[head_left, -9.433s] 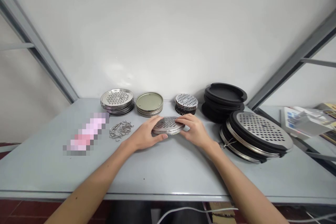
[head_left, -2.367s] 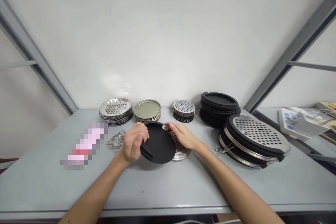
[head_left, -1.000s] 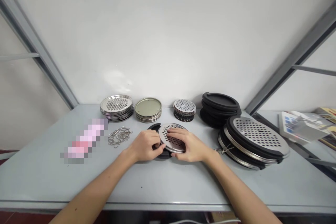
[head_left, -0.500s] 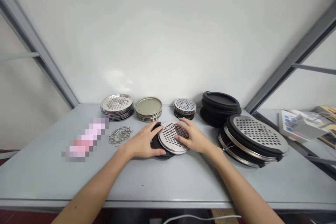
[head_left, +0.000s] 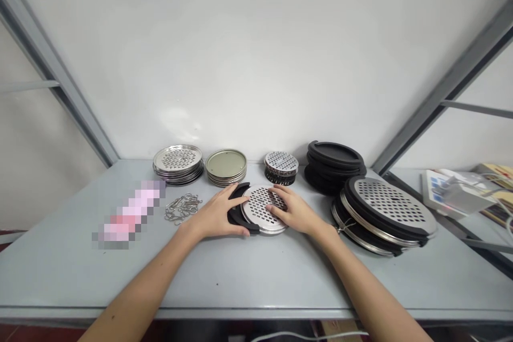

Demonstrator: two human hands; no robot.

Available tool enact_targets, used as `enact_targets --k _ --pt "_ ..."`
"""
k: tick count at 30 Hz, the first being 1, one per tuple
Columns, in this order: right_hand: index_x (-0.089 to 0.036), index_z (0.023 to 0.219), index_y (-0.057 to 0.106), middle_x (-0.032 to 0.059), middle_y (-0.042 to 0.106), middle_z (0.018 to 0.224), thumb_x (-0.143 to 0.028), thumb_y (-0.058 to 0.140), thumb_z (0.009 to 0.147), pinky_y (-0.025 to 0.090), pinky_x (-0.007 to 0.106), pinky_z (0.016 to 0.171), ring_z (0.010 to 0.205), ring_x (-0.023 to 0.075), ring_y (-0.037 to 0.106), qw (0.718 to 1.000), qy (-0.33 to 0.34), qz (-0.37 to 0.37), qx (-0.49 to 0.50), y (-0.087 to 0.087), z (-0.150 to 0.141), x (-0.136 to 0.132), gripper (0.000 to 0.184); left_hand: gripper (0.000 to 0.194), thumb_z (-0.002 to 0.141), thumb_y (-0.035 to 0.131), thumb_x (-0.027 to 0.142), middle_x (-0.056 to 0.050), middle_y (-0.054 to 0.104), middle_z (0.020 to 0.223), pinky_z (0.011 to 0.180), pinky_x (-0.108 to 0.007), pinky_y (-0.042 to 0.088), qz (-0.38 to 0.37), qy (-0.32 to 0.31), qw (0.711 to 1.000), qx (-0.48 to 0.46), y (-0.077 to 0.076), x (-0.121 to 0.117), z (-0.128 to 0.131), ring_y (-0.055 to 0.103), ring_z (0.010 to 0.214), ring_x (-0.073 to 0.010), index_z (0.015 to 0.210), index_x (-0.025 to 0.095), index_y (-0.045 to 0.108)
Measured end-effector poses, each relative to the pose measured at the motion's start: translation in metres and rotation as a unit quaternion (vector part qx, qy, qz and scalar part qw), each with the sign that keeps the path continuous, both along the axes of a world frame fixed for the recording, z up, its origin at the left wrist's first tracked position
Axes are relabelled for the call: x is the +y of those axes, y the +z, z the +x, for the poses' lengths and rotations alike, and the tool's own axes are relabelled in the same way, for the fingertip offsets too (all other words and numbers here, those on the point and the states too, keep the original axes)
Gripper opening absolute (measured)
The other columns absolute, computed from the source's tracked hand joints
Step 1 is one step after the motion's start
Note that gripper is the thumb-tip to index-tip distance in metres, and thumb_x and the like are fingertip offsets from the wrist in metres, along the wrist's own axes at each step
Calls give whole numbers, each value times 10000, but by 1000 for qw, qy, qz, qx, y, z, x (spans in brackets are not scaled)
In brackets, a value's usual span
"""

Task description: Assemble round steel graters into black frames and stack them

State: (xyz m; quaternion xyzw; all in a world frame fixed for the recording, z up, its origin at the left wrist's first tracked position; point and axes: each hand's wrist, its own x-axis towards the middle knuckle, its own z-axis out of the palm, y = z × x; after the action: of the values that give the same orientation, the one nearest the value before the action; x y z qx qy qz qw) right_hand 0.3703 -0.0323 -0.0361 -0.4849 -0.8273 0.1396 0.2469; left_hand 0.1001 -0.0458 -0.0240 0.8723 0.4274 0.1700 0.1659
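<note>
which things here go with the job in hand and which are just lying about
Likely in the job:
- perforated disc, right hand on it
- black holder, left hand on it
- silver stack, green stack, small stack, black stack
- combined pile
- clips

Seemingly just lying about:
- pink item, blurred
- white box
- cable

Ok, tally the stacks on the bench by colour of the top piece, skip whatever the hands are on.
Silver, perforated: 3 (wide left stack, small middle stack, black-rimmed right stack)
Olive: 1 (olive-topped stack)
Black: 1 (black stack)
Total: 5
</note>
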Motion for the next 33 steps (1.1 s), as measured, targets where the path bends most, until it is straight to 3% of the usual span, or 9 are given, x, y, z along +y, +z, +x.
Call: enact_targets --k 10,21,24,29,33 --pt "-113 1393 426 211 355 1467 -557 489 864 302 487 1107 1347 320 365 999 49 -21 -12 -1 -3 -3 692 961 619 722 646 -123 197 1551 1082 -495 340 -15 -30 999 -21 1 -1 0 306 1369 -372 1428 266 368" --pt "-111 1401 411 195 306 1498 -546 480 873 256 479 1135 1388 304 293 998 53 -35 16 -6 -10 -3 688 989 615 686 700 -124 174 1558 1124 -461 281 -23 -50 998 -8 2 0 4 227 1406 -348 1426 229 373" --pt "-160 1415 391 173 253 1525 -581 584 795 245 515 1130 1400 328 254 996 68 -48 15 2 -1 -2 774 1029 609 696 694 -120 179 1556 1125 -485 273 -15 -49 999 -12 3 1 1 220 1403 -367 1452 238 319" --pt "-175 1449 321 182 192 1542 -598 784 545 191 548 1140 1415 365 183 986 99 -131 -8 11 18 0 1100 995 636 690 676 -118 219 1545 1113 -519 278 -23 -28 999 -13 4 5 -7 223 1401 -368 1453 263 301" --pt "-155 1478 240 178 212 1537 -573 814 500 154 523 1162 1425 348 156 977 119 -179 -14 7 22 3 1209 970 647 663 698 -119 282 1521 1115 -512 281 -22 -23 1000 0 3 6 -9 238 1398 -352 1437 239 336"
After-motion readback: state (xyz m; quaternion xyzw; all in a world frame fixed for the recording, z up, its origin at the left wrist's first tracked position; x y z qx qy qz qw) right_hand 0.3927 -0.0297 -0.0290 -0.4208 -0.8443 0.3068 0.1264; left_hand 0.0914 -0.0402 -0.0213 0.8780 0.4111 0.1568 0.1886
